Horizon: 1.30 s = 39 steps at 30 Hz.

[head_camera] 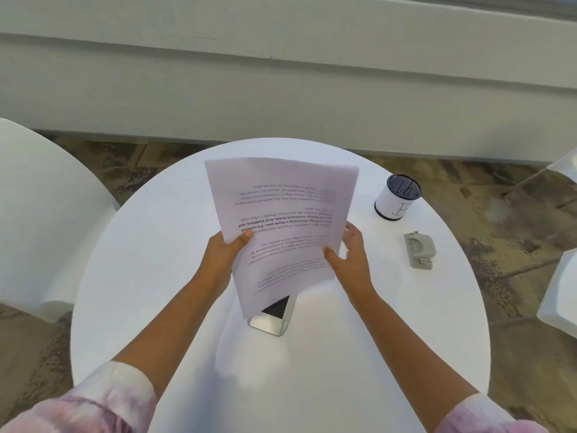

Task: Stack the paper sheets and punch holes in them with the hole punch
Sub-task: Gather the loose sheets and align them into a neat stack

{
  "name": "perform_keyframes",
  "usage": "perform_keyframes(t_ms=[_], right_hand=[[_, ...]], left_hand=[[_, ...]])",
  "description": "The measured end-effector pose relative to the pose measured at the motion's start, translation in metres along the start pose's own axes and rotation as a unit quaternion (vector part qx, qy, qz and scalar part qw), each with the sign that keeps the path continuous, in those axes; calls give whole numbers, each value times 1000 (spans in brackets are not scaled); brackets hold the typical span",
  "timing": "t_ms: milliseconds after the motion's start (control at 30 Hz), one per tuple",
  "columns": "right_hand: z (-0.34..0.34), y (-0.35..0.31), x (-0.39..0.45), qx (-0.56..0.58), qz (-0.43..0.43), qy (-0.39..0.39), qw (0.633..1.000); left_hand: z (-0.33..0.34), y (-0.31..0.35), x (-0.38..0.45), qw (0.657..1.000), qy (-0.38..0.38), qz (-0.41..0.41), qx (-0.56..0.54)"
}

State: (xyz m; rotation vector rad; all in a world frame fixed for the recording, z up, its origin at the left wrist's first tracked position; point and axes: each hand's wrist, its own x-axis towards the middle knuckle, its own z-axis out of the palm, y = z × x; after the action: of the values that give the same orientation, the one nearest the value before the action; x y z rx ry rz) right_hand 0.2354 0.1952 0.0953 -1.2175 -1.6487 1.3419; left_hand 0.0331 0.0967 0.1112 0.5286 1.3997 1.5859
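I hold the paper sheets (281, 226) above the middle of the table (156, 276), printed side up, so I can square their edges. My left hand (223, 256) pinches the left edge, thumb on top. My right hand (349, 254) is half open, thumb against the right edge, fingers loose. The hole punch (419, 250) waits at centre right, near the cup (397, 197). A phone (274, 314) lies under the sheets' lower corner.
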Motion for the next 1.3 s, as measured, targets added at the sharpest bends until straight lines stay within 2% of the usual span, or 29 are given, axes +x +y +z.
perform_keyframes(t_ms=[100, 167, 233, 300, 367, 433, 533, 633, 833, 933, 1100, 1200, 1300], right_hand=[[-3, 3, -2, 43, 82, 71, 993], [-4, 5, -3, 72, 136, 75, 985], [-4, 5, -4, 155, 185, 30, 970], [-1, 6, -7, 296, 230, -52, 926], [5, 10, -12, 365, 256, -95, 890], [9, 16, -14, 348, 245, -88, 901], [1, 18, -10, 275, 198, -72, 938], [-17, 19, -6, 191, 174, -54, 965], [-41, 11, 7, 124, 129, -49, 983], [-49, 5, 11, 55, 102, -48, 992], [-50, -6, 14, 6, 74, -31, 997], [-48, -13, 14, -12, 45, 2, 999], [-47, -16, 13, 2, 25, 22, 999]], left_hand=[[-5, -1, 6, 996, 10, 1, -90], [-5, -2, 6, 988, 9, 9, -153], [-1, -4, 4, 975, 12, -5, -220], [2, -8, 3, 966, 18, -17, -258], [5, -12, 1, 964, 19, -22, -264], [5, -13, -1, 965, 28, -24, -260], [-5, -7, -1, 960, 47, -25, -274], [-26, 8, 4, 961, 26, -42, -272], [-59, 42, 9, 973, -109, -140, -151], [-58, 54, 11, 972, -123, -170, -109], [-47, 50, 13, 981, -128, -126, 66], [-39, 46, 11, 968, -148, -104, 173], [-36, 44, 8, 964, -166, -58, 199]])
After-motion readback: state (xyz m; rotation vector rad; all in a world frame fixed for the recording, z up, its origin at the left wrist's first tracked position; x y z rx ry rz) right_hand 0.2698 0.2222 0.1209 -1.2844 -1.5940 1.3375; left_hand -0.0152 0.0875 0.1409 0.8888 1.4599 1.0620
